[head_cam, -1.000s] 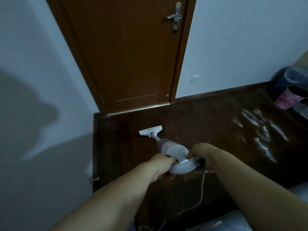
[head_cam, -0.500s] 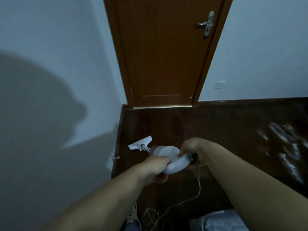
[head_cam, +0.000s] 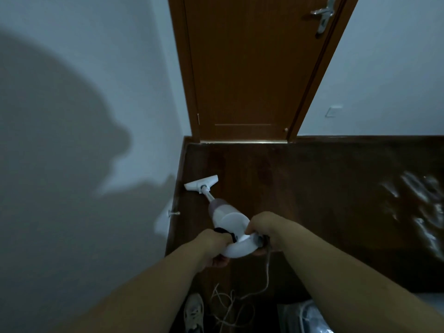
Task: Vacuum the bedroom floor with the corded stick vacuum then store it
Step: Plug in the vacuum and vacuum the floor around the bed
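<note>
Since the earlier frames the floor head (head_cam: 201, 184) has slid left toward the skirting and the view has swung left too, so the door (head_cam: 252, 68) now sits upper centre and the pink cup is out of shot.

Stick vacuum (head_cam: 225, 219) lies centre frame, angled low: white floor head flat on the dark wood floor (head_cam: 324, 188), just beside the left wall (head_cam: 84, 92), thin tube running back & down to a pale, pinkish-clear dust cup and a white rounded motor body. Both hands are on the rear end. Left hand (head_cam: 212, 243) has fingers curled round the dark grip part; right hand (head_cam: 260, 227) is wrapped over the white handle loop, fingers closed on it. Two-handed hold prob. gives steering control for working the edge strip along the wall, i.e. still in the vacuuming step, storing not yet started.

White cord (head_cam: 265, 277) drops from the handle & ends in a loose tangle at bottom centre, near a sneaker (head_cam: 193, 311), a likely snag/trip risk on the pull-back.

Outward: door closed, handle (head_cam: 323, 14) top right, wall socket plate (head_cam: 332, 111) right of the frame, a small doorstop peg (head_cam: 174, 213) low on the left wall, bagged stuff (head_cam: 305, 318) bottom right.
</note>
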